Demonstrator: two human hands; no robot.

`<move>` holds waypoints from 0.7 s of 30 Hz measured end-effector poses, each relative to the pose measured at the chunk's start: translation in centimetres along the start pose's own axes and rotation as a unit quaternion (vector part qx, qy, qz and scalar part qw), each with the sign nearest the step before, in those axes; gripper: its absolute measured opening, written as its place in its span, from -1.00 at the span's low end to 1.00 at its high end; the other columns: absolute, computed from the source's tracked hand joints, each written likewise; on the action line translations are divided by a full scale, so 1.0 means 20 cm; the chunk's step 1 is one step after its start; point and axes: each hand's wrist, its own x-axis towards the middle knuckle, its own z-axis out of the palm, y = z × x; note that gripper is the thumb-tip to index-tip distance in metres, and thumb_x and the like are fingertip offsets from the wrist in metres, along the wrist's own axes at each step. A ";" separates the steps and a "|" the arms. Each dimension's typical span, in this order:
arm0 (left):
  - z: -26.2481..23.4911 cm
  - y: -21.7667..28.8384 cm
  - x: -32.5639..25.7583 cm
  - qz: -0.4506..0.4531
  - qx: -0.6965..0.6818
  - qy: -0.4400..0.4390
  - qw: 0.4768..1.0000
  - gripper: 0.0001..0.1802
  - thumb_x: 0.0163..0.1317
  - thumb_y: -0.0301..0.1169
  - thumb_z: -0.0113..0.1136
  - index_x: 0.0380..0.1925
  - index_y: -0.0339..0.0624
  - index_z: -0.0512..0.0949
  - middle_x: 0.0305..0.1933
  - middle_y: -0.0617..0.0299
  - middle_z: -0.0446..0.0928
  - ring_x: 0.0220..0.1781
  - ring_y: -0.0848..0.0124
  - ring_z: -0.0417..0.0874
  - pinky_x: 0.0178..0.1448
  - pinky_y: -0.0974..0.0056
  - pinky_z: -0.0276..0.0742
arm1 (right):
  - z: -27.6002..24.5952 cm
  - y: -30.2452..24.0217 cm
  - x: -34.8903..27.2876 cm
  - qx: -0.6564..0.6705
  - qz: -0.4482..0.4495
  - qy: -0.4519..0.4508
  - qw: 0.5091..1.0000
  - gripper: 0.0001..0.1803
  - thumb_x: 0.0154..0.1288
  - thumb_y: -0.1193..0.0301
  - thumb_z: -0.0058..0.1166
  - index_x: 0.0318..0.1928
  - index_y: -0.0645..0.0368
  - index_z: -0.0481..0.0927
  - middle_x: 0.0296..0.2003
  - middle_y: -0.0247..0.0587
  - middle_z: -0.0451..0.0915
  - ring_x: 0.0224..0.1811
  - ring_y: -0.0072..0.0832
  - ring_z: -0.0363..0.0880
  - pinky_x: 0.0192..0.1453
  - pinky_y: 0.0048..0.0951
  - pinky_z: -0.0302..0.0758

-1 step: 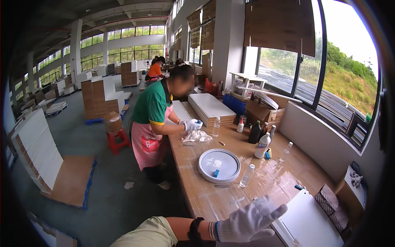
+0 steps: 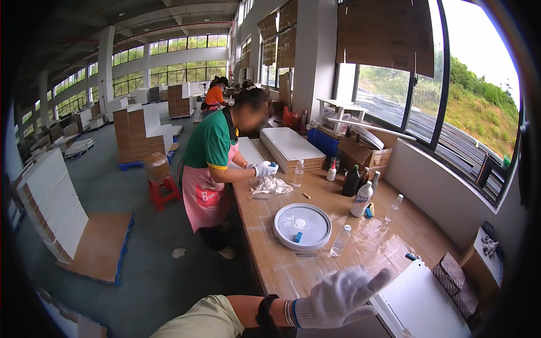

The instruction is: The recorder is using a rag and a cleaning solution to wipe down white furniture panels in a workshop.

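Observation:
My left hand (image 2: 341, 298), in a white knit glove, reaches in from the lower edge over the near end of the table. Its fingers are partly stretched and apart, and nothing shows in them. Closest to it lies a white panel (image 2: 422, 301), just beyond the fingertips to the right. My right hand is out of view. Farther up the table are a round grey-white lid (image 2: 315, 218) with a blue block (image 2: 298, 237) on it, and a clear bottle (image 2: 340, 241) beside it.
Across the brown-covered table (image 2: 270, 236), a co-worker (image 2: 217, 146) in a green shirt and gloves handles something small and blue near a white cloth (image 2: 272, 186). Several bottles, a white jug (image 2: 362, 199) and a cardboard box (image 2: 366, 155) stand by the window. A patterned box (image 2: 453, 281) sits right.
The view has shifted slightly. My left hand's fingers have changed pose a little, with one finger now pointing more up and right. The co-worker's hands have barely moved.

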 end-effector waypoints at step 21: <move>0.21 0.15 -0.01 0.221 -0.169 -0.099 0.956 -0.33 0.22 -0.08 0.04 0.23 -0.28 0.30 0.28 -0.12 0.29 0.35 -0.02 0.27 0.40 -0.22 0.07 | 0.72 0.51 -0.76 -0.125 -0.147 0.203 0.960 -0.66 0.43 0.05 -0.17 -0.15 -0.28 0.72 -0.44 -0.58 0.46 -0.43 -0.52 0.43 -0.36 -0.38 0.41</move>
